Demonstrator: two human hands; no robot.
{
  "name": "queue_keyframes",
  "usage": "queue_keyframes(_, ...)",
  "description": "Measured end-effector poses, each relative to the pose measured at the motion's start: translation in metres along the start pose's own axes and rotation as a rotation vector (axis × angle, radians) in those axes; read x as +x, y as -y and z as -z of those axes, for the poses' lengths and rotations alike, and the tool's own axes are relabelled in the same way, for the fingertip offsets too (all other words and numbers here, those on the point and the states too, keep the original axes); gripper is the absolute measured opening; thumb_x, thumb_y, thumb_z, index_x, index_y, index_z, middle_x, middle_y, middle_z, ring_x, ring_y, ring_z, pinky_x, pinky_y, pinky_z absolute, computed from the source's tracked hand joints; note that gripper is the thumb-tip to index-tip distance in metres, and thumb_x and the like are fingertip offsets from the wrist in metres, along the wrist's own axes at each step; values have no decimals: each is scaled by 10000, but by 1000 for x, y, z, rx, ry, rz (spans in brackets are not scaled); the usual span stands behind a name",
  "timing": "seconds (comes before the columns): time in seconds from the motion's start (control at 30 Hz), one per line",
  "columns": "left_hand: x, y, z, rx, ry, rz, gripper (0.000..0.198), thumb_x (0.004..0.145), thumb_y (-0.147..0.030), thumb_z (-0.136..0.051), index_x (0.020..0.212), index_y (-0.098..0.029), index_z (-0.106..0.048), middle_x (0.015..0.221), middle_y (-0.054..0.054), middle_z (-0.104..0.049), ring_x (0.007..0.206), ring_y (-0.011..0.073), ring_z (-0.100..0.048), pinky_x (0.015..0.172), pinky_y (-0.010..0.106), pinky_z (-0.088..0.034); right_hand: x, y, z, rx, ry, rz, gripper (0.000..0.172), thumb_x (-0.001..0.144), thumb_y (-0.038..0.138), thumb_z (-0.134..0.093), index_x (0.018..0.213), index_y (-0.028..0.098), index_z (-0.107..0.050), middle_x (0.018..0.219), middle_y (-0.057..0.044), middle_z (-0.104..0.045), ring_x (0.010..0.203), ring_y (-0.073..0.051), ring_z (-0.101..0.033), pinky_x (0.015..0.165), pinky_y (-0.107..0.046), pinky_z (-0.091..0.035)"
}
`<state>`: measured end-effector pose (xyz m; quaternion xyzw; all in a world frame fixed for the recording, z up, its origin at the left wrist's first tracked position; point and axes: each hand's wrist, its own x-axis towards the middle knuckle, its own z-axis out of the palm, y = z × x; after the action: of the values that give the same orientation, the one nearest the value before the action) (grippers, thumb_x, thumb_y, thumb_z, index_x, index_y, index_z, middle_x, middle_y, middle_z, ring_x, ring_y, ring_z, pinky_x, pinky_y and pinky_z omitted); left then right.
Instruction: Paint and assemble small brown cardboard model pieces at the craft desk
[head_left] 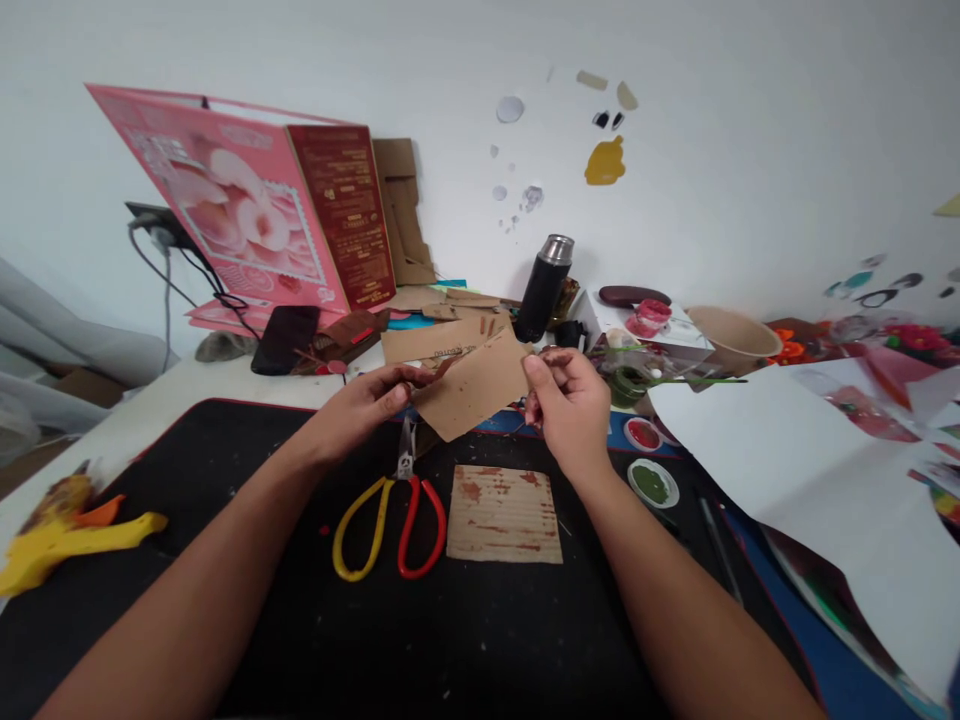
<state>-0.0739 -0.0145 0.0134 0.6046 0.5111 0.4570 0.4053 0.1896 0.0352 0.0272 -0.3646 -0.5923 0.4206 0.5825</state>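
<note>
Brown card (480, 388) mid-frame — your right hand (571, 400) pinching its right end, thumb on front. Your left hand (379, 398) at its left edge, fingertips partly hidden, can't tell if gripping. Yellow-and-red scissors (406, 467) below — red-streaked cardboard (506, 516) just right of them.

- Here we are at a craft desk (176, 402) against a white wall (435, 60); home or small studio, we can't tell which.
- Look at the black work mat (540, 640): we see scissors (405, 466) on it, and a yellow glue gun (105, 540) at far left.
- Over right, we spot little paint tubs, a green one (652, 484) and a red one (643, 433).
- Cardboard everywhere: we've brown card (480, 390) and a corrugated piece (506, 515) with reddish smears!
- Up above, we find a yellow shape (605, 163) on the wall.
- Everyday stuff too: we catch a phone (285, 338) and flask (541, 290).
</note>
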Motion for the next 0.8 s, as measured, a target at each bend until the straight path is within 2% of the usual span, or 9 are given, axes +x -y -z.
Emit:
queue_keyframes(0.1,1,3,5,40,-62,-31,719,775,-831,-713,1157,-223,-747,1220,128,-750,1145,344,-668,986,438,-523,0,2,-1,49,-20,-38,355,896,526,-777,851,253,-555,527,102,-551,349,-88,-509,334,-199,-363)
queue_keyframes(0.2,0,4,7,-32,-121,-75,655,777,-781,-754,1110,-217,-732,1142,108,-737,1047,286,-678,908,379,-540,0,2,-2,88,-26,-75,376,889,548,-783,861,248,-558,504,111,-538,353,-89,-518,346,-190,-382)
queue_keyframes(0.27,-3,-1,5,-123,-38,-68,659,724,-755,-812,1088,-212,-735,1091,104,-740,983,271,-688,850,363,-555,-1,1,-3,116,-23,-104,376,894,552,-777,870,247,-558,492,113,-541,352,-90,-517,352,-187,-389)
queue_keyframes(0.33,-7,-9,0,-161,103,-16,635,675,-691,-874,1072,-209,-755,1055,106,-757,945,281,-704,823,378,-570,-3,1,-6,134,-9,-136,383,896,557,-773,867,247,-549,489,111,-549,349,-90,-515,348,-183,-376)
queue_keyframes(0.43,-10,-21,-7,-115,214,83,431,694,-532,-898,964,-214,-791,965,89,-787,899,280,-718,824,404,-578,-5,1,-9,121,34,-181,405,892,582,-764,861,249,-536,487,104,-560,348,-96,-524,333,-182,-342)
queue_keyframes(0.5,-9,-22,-10,-118,145,118,331,724,-474,-882,898,-209,-787,911,76,-786,850,255,-712,796,386,-577,-7,0,-11,101,66,-195,417,889,603,-752,866,252,-529,490,102,-567,346,-98,-522,327,-184,-331)
queue_keyframes(0.6,-4,-16,-8,-204,-106,97,329,734,-458,-878,880,-187,-762,817,49,-735,693,177,-637,650,299,-527,-11,0,-14,73,143,-195,418,887,605,-749,870,254,-523,509,100,-575,366,-97,-522,347,-187,-355)
queue_keyframes(0.7,1,-11,-5,-347,-310,79,338,745,-459,-870,846,-175,-717,709,5,-626,562,109,-504,506,236,-395,-16,-2,-18,72,314,-233,399,882,577,-766,856,245,-546,536,92,-579,394,-92,-523,378,-192,-384)
queue_keyframes(0.8,2,-12,-2,-431,-395,70,320,743,-433,-859,759,-185,-657,672,-14,-555,549,101,-453,479,228,-342,-21,-3,-21,75,497,-294,381,883,577,-766,910,226,-621,578,79,-591,412,-90,-525,394,-200,-393)
